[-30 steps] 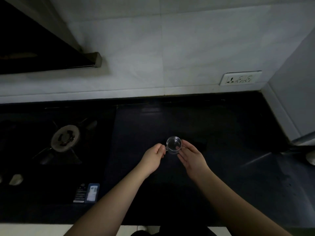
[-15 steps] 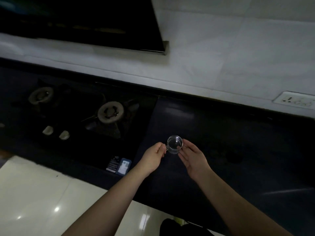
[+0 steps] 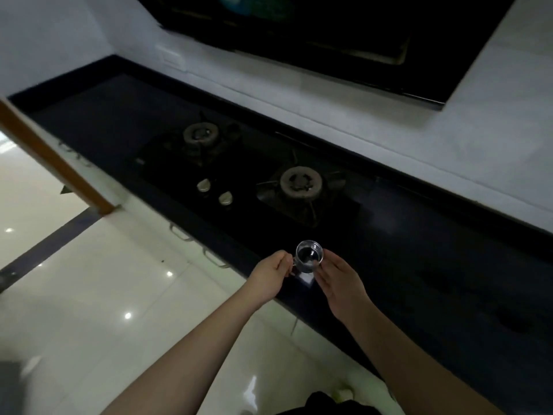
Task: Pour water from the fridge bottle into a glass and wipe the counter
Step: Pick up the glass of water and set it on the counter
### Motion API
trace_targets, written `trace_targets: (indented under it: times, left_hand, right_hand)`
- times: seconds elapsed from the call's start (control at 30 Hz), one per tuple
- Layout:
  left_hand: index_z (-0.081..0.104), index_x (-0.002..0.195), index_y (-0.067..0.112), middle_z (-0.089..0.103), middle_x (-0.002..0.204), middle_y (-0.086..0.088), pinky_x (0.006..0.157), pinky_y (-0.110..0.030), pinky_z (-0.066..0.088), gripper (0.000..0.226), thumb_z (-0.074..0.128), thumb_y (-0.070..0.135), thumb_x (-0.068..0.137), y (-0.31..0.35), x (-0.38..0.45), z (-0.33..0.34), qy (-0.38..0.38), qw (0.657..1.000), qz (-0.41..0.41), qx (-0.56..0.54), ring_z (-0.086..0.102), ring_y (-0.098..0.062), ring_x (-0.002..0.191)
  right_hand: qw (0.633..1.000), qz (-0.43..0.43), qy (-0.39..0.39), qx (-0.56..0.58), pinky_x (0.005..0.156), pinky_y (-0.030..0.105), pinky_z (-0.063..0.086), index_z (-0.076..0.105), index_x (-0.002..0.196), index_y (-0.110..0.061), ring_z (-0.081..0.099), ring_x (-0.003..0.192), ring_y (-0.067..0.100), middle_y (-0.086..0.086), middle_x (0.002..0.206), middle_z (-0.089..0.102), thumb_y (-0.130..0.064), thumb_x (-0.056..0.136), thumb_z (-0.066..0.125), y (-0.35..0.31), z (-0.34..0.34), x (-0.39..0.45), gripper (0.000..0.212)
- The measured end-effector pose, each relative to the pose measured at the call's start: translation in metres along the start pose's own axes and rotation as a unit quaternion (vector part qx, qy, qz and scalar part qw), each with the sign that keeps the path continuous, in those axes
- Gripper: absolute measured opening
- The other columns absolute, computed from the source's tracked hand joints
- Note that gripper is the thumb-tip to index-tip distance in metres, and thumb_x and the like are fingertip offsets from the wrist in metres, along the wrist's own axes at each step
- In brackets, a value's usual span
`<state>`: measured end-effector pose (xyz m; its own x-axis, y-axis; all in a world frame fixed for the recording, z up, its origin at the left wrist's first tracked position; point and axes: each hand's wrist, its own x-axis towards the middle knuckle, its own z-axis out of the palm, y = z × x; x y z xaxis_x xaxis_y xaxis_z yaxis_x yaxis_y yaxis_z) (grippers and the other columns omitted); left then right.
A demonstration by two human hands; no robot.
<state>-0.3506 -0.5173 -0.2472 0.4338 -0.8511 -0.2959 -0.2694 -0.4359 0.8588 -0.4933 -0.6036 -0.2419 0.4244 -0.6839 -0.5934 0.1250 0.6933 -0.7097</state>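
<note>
Nearest, the left hand [image 3: 270, 275] pinches the handle of the glass [image 3: 309, 255], while the right hand [image 3: 339, 283] steadies its far side with relaxed, nearly straight fingers; the glass sits between them at the front edge of the dark counter [image 3: 449, 280] (whether it rests on it or hovers, I cannot tell); this looks like the setting-down step, so next comes fetching the bottle, which is not in view; beyond lies the hob [image 3: 300, 182].
</note>
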Motion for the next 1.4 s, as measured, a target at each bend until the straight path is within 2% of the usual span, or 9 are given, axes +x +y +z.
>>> trace_targets:
  times: [0.17, 0.3, 0.47, 0.57, 0.63, 0.7, 0.87, 1.1, 1.4]
  left_hand:
    - [0.049, 0.076, 0.021, 0.049, 0.069, 0.006, 0.062, -0.025, 0.035, 0.032, 0.039, 0.028, 0.105, -0.026, -0.036, -0.056, 0.044, 0.999, -0.009, 0.002, 0.043, -0.010, 0.063]
    - [0.049, 0.077, 0.021, 0.051, 0.073, 0.004, 0.053, -0.015, 0.033, 0.032, 0.037, 0.028, 0.106, -0.047, -0.066, -0.097, 0.074, 0.997, -0.019, 0.014, 0.042, -0.011, 0.063]
    - [0.046, 0.076, 0.021, 0.051, 0.075, 0.001, 0.051, -0.012, 0.034, 0.032, 0.036, 0.026, 0.106, -0.069, -0.100, -0.140, 0.113, 0.993, -0.036, 0.022, 0.042, -0.010, 0.062]
    - [0.047, 0.076, 0.020, 0.051, 0.076, 0.001, 0.056, -0.020, 0.036, 0.033, 0.036, 0.029, 0.105, -0.082, -0.117, -0.158, 0.131, 0.990, -0.056, 0.003, 0.044, -0.013, 0.065]
    - [0.047, 0.076, 0.020, 0.053, 0.077, 0.000, 0.061, -0.028, 0.037, 0.033, 0.036, 0.030, 0.105, -0.087, -0.125, -0.168, 0.144, 0.987, -0.069, -0.004, 0.045, -0.016, 0.068]
    - [0.048, 0.076, 0.020, 0.054, 0.077, 0.000, 0.061, -0.029, 0.037, 0.032, 0.036, 0.030, 0.105, -0.091, -0.130, -0.177, 0.159, 0.984, -0.079, -0.011, 0.046, -0.016, 0.068]
    - [0.049, 0.076, 0.020, 0.055, 0.077, 0.000, 0.057, -0.025, 0.036, 0.032, 0.037, 0.030, 0.105, -0.102, -0.129, -0.197, 0.192, 0.976, -0.103, -0.012, 0.044, -0.011, 0.063]
    - [0.049, 0.075, 0.021, 0.055, 0.078, 0.000, 0.056, -0.023, 0.035, 0.033, 0.038, 0.031, 0.105, -0.107, -0.106, -0.234, 0.230, 0.963, -0.140, -0.014, 0.044, -0.009, 0.063]
    - [0.051, 0.078, 0.018, 0.054, 0.077, 0.000, 0.056, -0.023, 0.035, 0.032, 0.039, 0.031, 0.104, -0.114, -0.081, -0.284, 0.279, 0.943, -0.176, -0.048, 0.043, -0.011, 0.064]
  right_hand:
    - [0.997, 0.012, -0.054, -0.044, 0.103, 0.035, 0.043, 0.064, 0.112, -0.014, 0.062, 0.113, 0.020, 0.010, 0.120, 0.067, -0.004, 0.097, 0.047, 0.033, 0.056, -0.015, 0.025]
    - [0.994, 0.007, -0.062, -0.088, 0.087, 0.028, 0.049, 0.066, 0.101, -0.020, 0.064, 0.099, 0.015, 0.001, 0.100, 0.070, -0.007, 0.100, 0.044, 0.059, 0.103, -0.032, 0.026]
    - [0.990, 0.021, -0.079, -0.116, 0.096, 0.033, 0.049, 0.063, 0.116, -0.016, 0.065, 0.101, 0.017, 0.003, 0.104, 0.070, -0.010, 0.100, 0.048, 0.095, 0.148, -0.044, 0.023]
    - [0.986, 0.027, -0.095, -0.132, 0.093, 0.030, 0.049, 0.064, 0.110, -0.018, 0.066, 0.101, 0.014, 0.000, 0.105, 0.072, -0.011, 0.098, 0.053, 0.107, 0.171, -0.052, 0.018]
    - [0.984, 0.031, -0.107, -0.136, 0.090, 0.029, 0.049, 0.063, 0.113, -0.017, 0.067, 0.102, 0.015, 0.001, 0.107, 0.072, -0.011, 0.097, 0.055, 0.113, 0.183, -0.054, 0.019]
    - [0.981, 0.036, -0.111, -0.153, 0.088, 0.028, 0.050, 0.062, 0.117, -0.017, 0.067, 0.103, 0.015, 0.002, 0.109, 0.072, -0.013, 0.097, 0.056, 0.119, 0.194, -0.051, 0.022]
    - [0.973, 0.036, -0.138, -0.183, 0.088, 0.030, 0.050, 0.067, 0.108, -0.020, 0.067, 0.103, 0.015, 0.002, 0.107, 0.073, -0.016, 0.097, 0.055, 0.130, 0.222, -0.038, 0.016]
    - [0.970, 0.064, -0.153, -0.179, 0.088, 0.029, 0.053, 0.062, 0.119, -0.016, 0.065, 0.109, 0.020, 0.009, 0.118, 0.067, -0.017, 0.098, 0.054, 0.135, 0.271, 0.006, 0.022]
    - [0.950, 0.063, -0.206, -0.226, 0.083, 0.026, 0.053, 0.065, 0.112, -0.016, 0.065, 0.107, 0.017, 0.007, 0.113, 0.068, -0.015, 0.099, 0.052, 0.131, 0.332, 0.036, 0.019]
